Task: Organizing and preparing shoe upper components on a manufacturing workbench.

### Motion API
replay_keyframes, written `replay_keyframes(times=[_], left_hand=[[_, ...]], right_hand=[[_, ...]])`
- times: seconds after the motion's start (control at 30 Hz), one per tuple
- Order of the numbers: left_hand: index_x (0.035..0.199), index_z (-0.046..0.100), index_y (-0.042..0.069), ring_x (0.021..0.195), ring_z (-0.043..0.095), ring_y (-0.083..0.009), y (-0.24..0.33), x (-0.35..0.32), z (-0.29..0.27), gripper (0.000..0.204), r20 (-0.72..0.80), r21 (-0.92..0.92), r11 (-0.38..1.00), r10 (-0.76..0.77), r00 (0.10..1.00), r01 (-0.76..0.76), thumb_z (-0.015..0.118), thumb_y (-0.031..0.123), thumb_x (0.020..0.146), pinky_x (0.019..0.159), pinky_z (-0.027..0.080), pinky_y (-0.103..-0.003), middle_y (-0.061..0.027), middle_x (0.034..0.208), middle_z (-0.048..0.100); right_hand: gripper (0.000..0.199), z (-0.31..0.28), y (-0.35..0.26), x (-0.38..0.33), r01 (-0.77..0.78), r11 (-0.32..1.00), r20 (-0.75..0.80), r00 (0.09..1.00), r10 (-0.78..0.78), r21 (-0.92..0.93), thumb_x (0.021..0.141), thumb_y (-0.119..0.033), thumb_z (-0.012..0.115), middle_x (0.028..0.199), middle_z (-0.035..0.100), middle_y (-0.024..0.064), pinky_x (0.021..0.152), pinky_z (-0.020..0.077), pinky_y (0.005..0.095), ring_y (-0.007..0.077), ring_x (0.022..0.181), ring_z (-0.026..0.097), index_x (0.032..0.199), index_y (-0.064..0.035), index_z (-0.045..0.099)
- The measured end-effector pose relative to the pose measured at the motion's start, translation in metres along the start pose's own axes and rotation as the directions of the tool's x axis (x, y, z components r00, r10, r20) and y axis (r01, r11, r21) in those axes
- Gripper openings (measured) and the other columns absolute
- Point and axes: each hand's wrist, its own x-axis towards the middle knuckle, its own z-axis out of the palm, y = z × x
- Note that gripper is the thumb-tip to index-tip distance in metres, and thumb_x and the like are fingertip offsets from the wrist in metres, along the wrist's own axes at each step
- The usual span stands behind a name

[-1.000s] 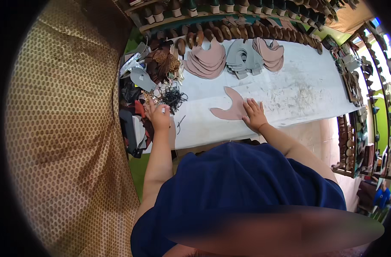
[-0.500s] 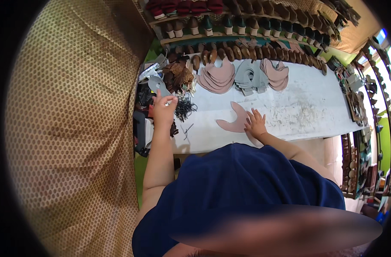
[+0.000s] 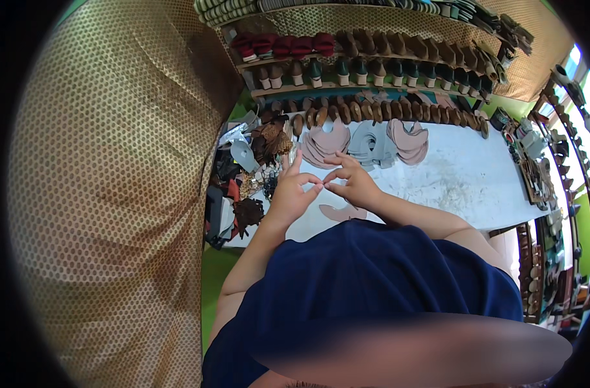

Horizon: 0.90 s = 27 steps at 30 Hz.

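My left hand [image 3: 294,195] and my right hand [image 3: 354,185] are raised together over the white table [image 3: 463,184], their fingertips meeting. Thumb and fingers of both hands pinch at the same spot. Whatever sits between them is too small to make out. The left index finger points up. Under the hands a pink leather cut-out [image 3: 344,212] lies flat on the table, untouched.
Fanned stacks of pink cut-outs [image 3: 326,141], grey cut-outs [image 3: 367,141] and more pink ones [image 3: 411,139] lie at the table's far edge. A heap of dark scraps and trims [image 3: 253,171] fills the left end. Shelves of shoes [image 3: 372,71] stand behind.
My left hand came back from the scrap heap at the left. My right hand lifted off the pink cut-out. Both now meet in a pinch above it, and the camera has tilted.
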Motion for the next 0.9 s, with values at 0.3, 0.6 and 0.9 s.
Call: replay_keyframes(times=[0.3, 0.6, 0.9], left_hand=[[0.093, 0.075, 0.017, 0.150, 0.009, -0.0531, 0.016, 0.005, 0.022, 0.012, 0.037, -0.125, 0.990, -0.060, 0.998, 0.064, 0.075, 0.026, 0.086, 0.119, 0.018, -0.054, -0.0320, 0.159, 0.024], [0.091, 0.074, 0.014, 0.149, 0.016, -0.0509, 0.008, 0.011, 0.027, 0.017, 0.036, -0.120, 0.992, -0.041, 0.999, 0.045, 0.079, 0.028, 0.083, 0.119, 0.021, -0.050, -0.0348, 0.155, 0.030], [0.087, 0.076, 0.012, 0.148, 0.024, -0.0483, 0.003, 0.021, 0.043, 0.020, 0.050, -0.078, 0.988, -0.128, 0.990, 0.132, 0.082, 0.030, 0.080, 0.117, 0.029, -0.048, -0.0300, 0.155, 0.034]], right_hand=[[0.009, -0.036, -0.011, -0.012, 0.047, 0.999, -0.029, 0.998, -0.047, -0.009, 0.082, -0.014, 0.077, 0.138, 0.059, 0.0098, 0.115, 0.0292, 0.0531, 0.0396, 0.145, 0.034, 0.086, -0.0087, 0.072], [0.005, -0.045, -0.007, -0.021, 0.056, 0.993, -0.093, 0.993, -0.066, -0.105, 0.082, -0.014, 0.074, 0.137, 0.059, 0.0086, 0.114, 0.0161, 0.0690, 0.0398, 0.145, 0.033, 0.083, -0.0117, 0.070], [0.011, -0.033, 0.011, -0.039, -0.125, 0.961, -0.080, 0.991, 0.108, -0.248, 0.083, -0.021, 0.073, 0.136, 0.059, 0.0117, 0.112, 0.0239, 0.0643, 0.0420, 0.142, 0.035, 0.082, -0.0110, 0.070]])
